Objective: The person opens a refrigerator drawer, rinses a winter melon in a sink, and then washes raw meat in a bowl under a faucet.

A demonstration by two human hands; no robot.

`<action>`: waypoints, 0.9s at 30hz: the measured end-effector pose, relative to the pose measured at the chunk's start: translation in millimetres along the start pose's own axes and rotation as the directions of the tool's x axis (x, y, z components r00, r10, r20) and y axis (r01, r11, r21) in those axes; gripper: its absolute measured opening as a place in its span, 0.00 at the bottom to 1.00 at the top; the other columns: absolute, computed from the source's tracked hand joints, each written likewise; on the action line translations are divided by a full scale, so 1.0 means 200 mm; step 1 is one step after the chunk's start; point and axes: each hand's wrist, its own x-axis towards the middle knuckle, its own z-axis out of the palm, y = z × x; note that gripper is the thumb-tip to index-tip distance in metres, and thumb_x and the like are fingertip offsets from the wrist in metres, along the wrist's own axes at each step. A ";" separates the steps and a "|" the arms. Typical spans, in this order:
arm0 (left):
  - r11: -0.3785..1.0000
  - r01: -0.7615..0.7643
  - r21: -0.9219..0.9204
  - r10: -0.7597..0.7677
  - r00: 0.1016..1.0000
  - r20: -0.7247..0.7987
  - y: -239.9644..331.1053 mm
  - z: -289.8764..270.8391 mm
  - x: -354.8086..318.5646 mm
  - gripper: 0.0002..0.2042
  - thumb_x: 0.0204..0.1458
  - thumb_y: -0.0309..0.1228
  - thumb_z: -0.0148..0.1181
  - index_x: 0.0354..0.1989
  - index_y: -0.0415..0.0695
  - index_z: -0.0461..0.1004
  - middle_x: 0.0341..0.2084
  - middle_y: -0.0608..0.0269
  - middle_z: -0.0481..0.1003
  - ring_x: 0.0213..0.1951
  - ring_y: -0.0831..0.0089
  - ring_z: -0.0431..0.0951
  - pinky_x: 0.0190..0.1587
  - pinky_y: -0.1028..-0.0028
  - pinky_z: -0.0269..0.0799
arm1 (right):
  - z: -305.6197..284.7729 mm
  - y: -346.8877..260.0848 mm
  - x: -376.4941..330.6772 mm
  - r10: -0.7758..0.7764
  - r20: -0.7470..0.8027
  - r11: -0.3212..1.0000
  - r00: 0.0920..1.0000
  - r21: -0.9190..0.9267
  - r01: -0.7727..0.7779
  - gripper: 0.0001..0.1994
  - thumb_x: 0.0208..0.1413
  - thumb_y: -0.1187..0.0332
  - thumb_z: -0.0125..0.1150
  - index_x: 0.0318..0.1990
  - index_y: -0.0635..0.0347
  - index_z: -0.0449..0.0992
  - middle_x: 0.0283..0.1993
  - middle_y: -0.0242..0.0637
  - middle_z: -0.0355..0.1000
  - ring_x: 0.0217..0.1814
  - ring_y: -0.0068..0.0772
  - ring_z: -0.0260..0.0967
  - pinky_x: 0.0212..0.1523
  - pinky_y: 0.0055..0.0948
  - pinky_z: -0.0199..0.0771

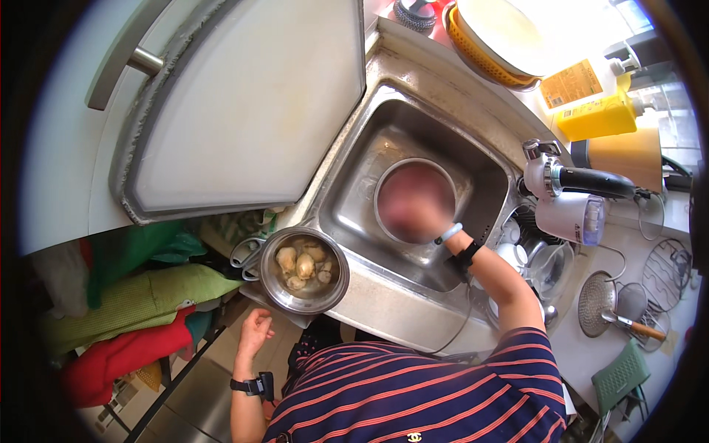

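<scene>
Bowl [415, 199]: steel, in sink [354, 221], 12 o'clock of the torso. Likely rigid, light, wet-slippery; take by rim. Right hand [425, 221] inside it, blurred, grip unreadable. Left hand [255, 331] loosely curled, empty, below pot [304, 270] of shellfish.

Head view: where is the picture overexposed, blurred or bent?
Head view: glare washes out the white dish at the top; a blurred patch hides the right hand in the sink; the fisheye bends the sink edges, and the corners go black.
</scene>
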 end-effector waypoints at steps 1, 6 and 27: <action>1.000 -0.013 0.001 0.013 1.000 0.000 0.01 0.00 0.01 0.11 0.52 0.26 0.49 0.42 0.37 0.66 0.23 0.59 0.71 0.20 0.76 0.73 0.22 0.79 0.70 | 0.05 0.04 0.03 -0.153 0.014 0.972 0.988 -0.176 0.153 0.21 0.44 0.68 0.56 0.49 0.52 0.68 0.54 0.46 0.64 0.56 0.41 0.62 0.51 0.43 0.64; 1.000 0.014 0.001 -0.014 1.000 -0.004 -0.03 0.00 0.00 0.11 0.51 0.26 0.51 0.42 0.37 0.66 0.22 0.60 0.71 0.20 0.76 0.73 0.22 0.79 0.70 | 0.25 0.10 0.05 -0.165 0.129 0.831 0.978 -0.515 0.209 0.27 0.47 0.64 0.54 0.58 0.44 0.59 0.67 0.41 0.43 0.67 0.54 0.42 0.52 0.67 0.49; 0.995 -0.099 -0.032 0.101 0.991 0.082 0.19 0.04 -0.10 0.11 0.51 0.25 0.52 0.43 0.38 0.67 0.25 0.62 0.71 0.24 0.77 0.74 0.26 0.80 0.70 | 0.01 0.47 0.06 0.167 -0.070 0.983 0.984 0.092 -0.160 0.32 0.45 0.56 0.63 0.56 0.62 0.61 0.63 0.63 0.43 0.65 0.60 0.44 0.62 0.40 0.51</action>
